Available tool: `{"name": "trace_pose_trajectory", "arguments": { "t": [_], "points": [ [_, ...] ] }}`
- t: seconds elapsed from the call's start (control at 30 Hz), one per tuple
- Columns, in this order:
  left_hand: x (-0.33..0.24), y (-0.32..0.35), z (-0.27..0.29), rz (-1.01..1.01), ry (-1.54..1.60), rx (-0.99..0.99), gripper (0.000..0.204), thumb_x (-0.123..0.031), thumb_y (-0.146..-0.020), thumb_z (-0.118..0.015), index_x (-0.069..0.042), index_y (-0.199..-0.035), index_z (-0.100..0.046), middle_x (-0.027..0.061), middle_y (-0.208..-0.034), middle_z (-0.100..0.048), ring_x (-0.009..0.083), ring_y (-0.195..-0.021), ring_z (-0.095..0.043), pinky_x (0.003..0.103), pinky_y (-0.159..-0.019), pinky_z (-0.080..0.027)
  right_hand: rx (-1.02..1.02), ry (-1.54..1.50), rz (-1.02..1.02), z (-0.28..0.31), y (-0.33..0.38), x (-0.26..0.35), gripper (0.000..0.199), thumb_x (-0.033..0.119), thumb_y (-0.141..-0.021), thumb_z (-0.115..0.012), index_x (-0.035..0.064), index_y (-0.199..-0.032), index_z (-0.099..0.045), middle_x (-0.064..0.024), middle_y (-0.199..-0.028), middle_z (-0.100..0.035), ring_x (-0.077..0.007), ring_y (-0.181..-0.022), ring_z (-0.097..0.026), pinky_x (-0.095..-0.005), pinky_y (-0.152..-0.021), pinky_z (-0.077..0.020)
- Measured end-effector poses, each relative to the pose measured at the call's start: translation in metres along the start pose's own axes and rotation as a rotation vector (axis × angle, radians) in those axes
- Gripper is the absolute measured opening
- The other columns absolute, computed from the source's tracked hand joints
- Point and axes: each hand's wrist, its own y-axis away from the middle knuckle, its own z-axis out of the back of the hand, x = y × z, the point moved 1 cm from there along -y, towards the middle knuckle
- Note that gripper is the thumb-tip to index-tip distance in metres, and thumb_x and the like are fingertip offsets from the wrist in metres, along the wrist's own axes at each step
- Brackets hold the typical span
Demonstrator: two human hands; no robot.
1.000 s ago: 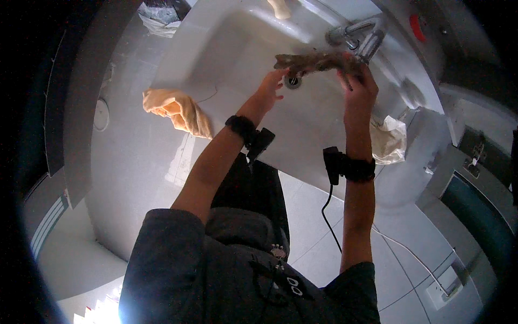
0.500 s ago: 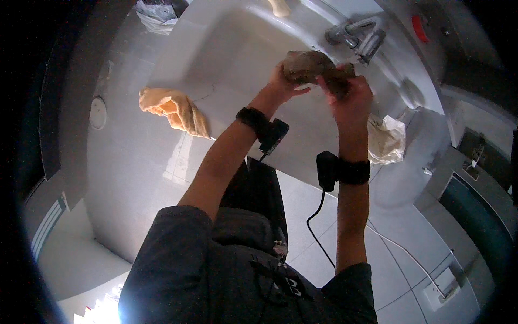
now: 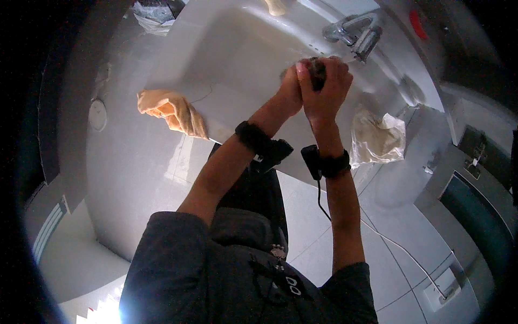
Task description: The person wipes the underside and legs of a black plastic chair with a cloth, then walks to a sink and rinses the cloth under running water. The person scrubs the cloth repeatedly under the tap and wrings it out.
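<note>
Over a white basin (image 3: 216,70), my two hands are pressed close together around a brown, bunched cloth (image 3: 317,75). My left hand (image 3: 290,93) is closed at its left side, with the fingers mostly hidden behind the cloth and the other hand. From the right, my right hand (image 3: 330,89) wraps over it, thumb and fingers curled. Only a dark patch of the cloth shows between the hands. Just beyond them, at the basin's far right, is a chrome faucet (image 3: 345,31); I cannot tell if water runs.
An orange-yellow towel (image 3: 175,113) drapes over the near left edge. A whitish cloth (image 3: 377,135) hangs over the edge at right. A pale object (image 3: 275,6) sits at the far rim. Plastic bags (image 3: 154,19) lie far left. A white cable (image 3: 402,248) crosses the tiled floor.
My hands have come together, the right one moving left and turning over the cloth. The cloth, stretched between both hands before, is now bunched and mostly covered.
</note>
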Motion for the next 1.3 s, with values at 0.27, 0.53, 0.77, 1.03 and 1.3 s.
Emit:
{"name": "trace_pose_trajectory", "arguments": {
  "t": [0.27, 0.53, 0.77, 1.03, 1.3],
  "points": [
    [0.006, -0.001, -0.004, 0.073, -0.073, -0.282, 0.037, -0.039, -0.09, -0.04, -0.007, -0.097, -0.057, 0.0039, -0.089, -0.059, 0.0157, -0.078, -0.058, 0.032, -0.071, -0.049, 0.059, 0.012, -0.017, -0.005, -0.001, -0.009, 0.021, 0.03, -0.073, -0.064, 0.0097, -0.077, -0.058, -0.0075, -0.074, -0.06, -0.0301, -0.067, -0.057, -0.0411, -0.06, -0.0469],
    [-0.01, -0.017, 0.018, 0.02, -1.145, -0.254, 0.039, -0.037, -0.086, -0.048, 0.001, -0.093, -0.059, 0.0172, -0.074, -0.062, 0.0278, -0.068, -0.062, 0.039, -0.06, -0.05, 0.422, -0.377, -0.737, -0.022, -0.008, -0.053, 0.026, 0.029, -0.08, -0.057, 0.004, -0.081, -0.062, -0.0075, -0.074, -0.061, -0.0235, -0.067, -0.06, -0.0333, -0.06, -0.0468],
    [-0.028, -0.013, 0.099, 0.043, -0.769, -0.466, 0.036, -0.033, -0.079, -0.06, -0.001, -0.096, -0.054, 0.0111, -0.081, -0.062, 0.0193, -0.069, -0.059, 0.032, -0.058, -0.048, 0.336, -0.832, -0.941, 0.027, -0.033, -0.039, 0.017, 0.013, -0.082, -0.057, -0.0002, -0.093, -0.06, -0.0098, -0.087, -0.06, -0.0171, -0.078, -0.059, -0.0291, -0.069, -0.0511],
    [-0.02, 0.019, 0.114, 0.375, -0.802, -0.533, 0.057, -0.039, -0.074, -0.065, -0.003, -0.113, -0.045, 0.0108, -0.1, -0.056, 0.0215, -0.09, -0.054, 0.036, -0.07, -0.046, 0.438, -0.97, -0.733, 0.024, -0.027, -0.031, 0.031, 0.001, -0.081, -0.05, -0.003, -0.111, -0.055, -0.0145, -0.105, -0.059, -0.0202, -0.1, -0.055, -0.0308, -0.083, -0.0466],
    [0.014, -0.002, 0.082, 0.405, -0.033, -0.409, 0.065, -0.054, -0.078, -0.055, -0.01, -0.123, -0.041, 0.0134, -0.121, -0.049, 0.034, -0.108, -0.05, 0.054, -0.088, -0.039, 0.345, -1.183, -0.982, 0.036, -0.028, -0.017, 0.045, 0.003, -0.071, -0.043, -0.0028, -0.114, -0.052, -0.0142, -0.103, -0.06, -0.0236, -0.096, -0.056, -0.0334, -0.087, -0.0443]
  ]
}}
